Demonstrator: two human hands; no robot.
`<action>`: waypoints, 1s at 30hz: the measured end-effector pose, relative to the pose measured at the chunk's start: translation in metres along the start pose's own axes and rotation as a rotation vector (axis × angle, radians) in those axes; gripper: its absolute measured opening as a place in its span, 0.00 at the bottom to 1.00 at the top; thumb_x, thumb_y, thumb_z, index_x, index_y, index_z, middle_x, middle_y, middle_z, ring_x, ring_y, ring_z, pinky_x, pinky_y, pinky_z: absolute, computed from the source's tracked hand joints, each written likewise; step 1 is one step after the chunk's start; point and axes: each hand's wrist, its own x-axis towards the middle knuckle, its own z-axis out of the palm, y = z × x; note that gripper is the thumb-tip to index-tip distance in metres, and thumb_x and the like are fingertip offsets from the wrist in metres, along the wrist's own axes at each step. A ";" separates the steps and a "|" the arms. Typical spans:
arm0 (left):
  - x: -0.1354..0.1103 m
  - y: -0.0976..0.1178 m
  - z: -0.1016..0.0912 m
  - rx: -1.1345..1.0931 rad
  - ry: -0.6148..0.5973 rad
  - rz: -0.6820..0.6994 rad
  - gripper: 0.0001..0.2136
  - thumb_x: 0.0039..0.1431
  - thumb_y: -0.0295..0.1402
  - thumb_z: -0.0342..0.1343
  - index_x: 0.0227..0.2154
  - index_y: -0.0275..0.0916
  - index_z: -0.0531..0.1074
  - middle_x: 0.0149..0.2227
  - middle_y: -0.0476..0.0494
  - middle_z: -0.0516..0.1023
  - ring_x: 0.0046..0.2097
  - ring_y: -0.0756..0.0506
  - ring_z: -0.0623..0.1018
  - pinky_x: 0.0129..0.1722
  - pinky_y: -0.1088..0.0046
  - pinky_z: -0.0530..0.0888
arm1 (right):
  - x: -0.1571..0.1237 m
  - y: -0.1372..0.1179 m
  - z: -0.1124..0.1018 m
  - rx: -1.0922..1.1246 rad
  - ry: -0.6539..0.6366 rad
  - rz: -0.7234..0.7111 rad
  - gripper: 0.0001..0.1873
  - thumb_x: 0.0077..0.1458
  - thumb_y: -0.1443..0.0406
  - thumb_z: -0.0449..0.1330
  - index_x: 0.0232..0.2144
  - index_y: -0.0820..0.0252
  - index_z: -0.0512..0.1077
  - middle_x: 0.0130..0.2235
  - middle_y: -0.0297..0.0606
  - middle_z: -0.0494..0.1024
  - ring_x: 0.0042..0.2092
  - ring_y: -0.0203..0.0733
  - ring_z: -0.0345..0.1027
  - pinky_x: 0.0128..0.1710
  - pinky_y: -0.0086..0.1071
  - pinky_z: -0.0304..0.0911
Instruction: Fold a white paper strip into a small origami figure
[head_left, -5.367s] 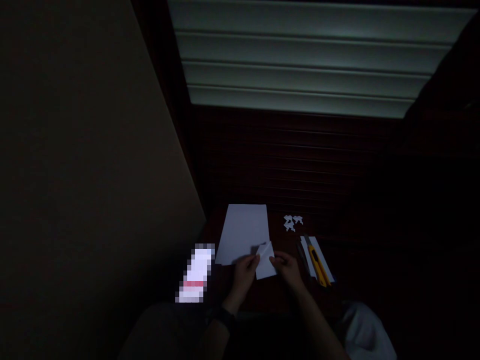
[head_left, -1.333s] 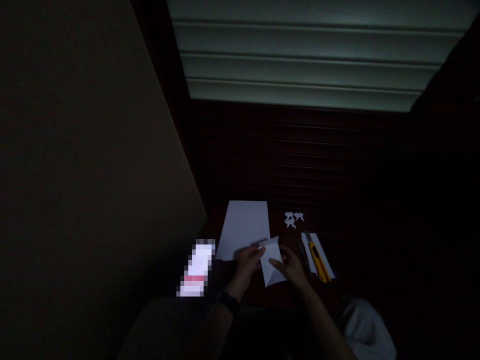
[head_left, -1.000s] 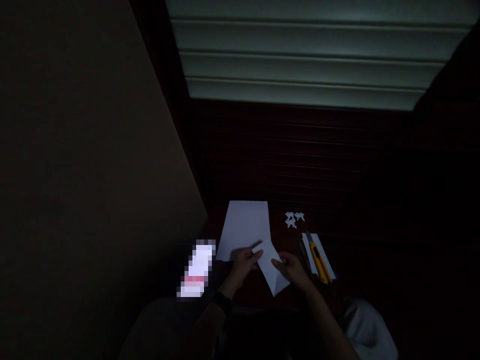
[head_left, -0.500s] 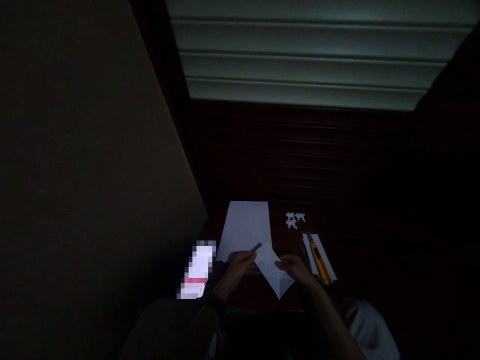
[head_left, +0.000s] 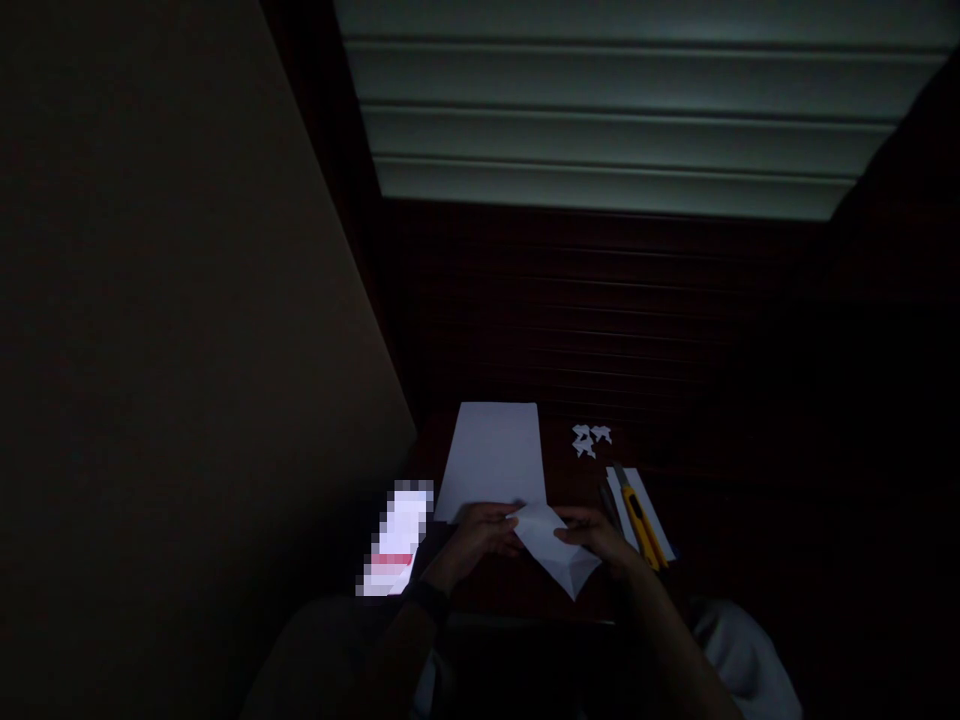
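A folded white sheet of paper (head_left: 551,550) is held between my two hands above the dark table, one point hanging toward me. My left hand (head_left: 484,530) pinches its left corner, thumb on top. On the opposite side my right hand (head_left: 598,537) grips the upper right edge, its thumb lying on the paper and its other fingers partly hidden behind. Just beyond the hands lies a stack of white paper (head_left: 495,450). To the right, a yellow box cutter (head_left: 640,520) rests on narrow white paper pieces (head_left: 654,508).
Several small folded paper figures (head_left: 583,438) sit at the table's back right. A lit phone (head_left: 397,540), its screen pixelated, is at the left. A wall (head_left: 187,300) rises on the left, and a dark slatted panel (head_left: 570,300) stands behind the table.
The folded paper has shifted slightly right and turned a little. Both hands have kept hold; my right hand's fingers now reach farther behind its upper edge. The dark strip by the left fingers no longer shows.
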 end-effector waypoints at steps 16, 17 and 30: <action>0.012 -0.012 0.022 -0.036 0.216 0.085 0.19 0.45 0.43 0.58 0.39 0.39 0.68 0.33 0.41 0.77 0.32 0.44 0.78 0.29 0.69 0.74 | 0.006 0.022 0.006 0.010 0.350 -0.199 0.19 0.40 0.56 0.64 0.34 0.61 0.76 0.32 0.40 0.78 0.31 0.43 0.68 0.31 0.33 0.60; 0.014 -0.015 0.026 0.017 0.233 0.095 0.17 0.44 0.43 0.59 0.36 0.38 0.69 0.31 0.43 0.77 0.31 0.44 0.77 0.26 0.71 0.73 | 0.006 0.025 0.009 -0.016 0.367 -0.231 0.19 0.41 0.56 0.64 0.35 0.61 0.76 0.33 0.41 0.78 0.32 0.44 0.69 0.32 0.34 0.61; 0.025 -0.030 0.029 0.130 0.511 0.342 0.12 0.40 0.39 0.62 0.24 0.35 0.71 0.25 0.47 0.75 0.30 0.46 0.74 0.28 0.75 0.68 | 0.000 0.025 0.027 -0.189 0.215 -0.282 0.18 0.44 0.55 0.62 0.37 0.59 0.75 0.38 0.40 0.78 0.39 0.48 0.69 0.39 0.37 0.62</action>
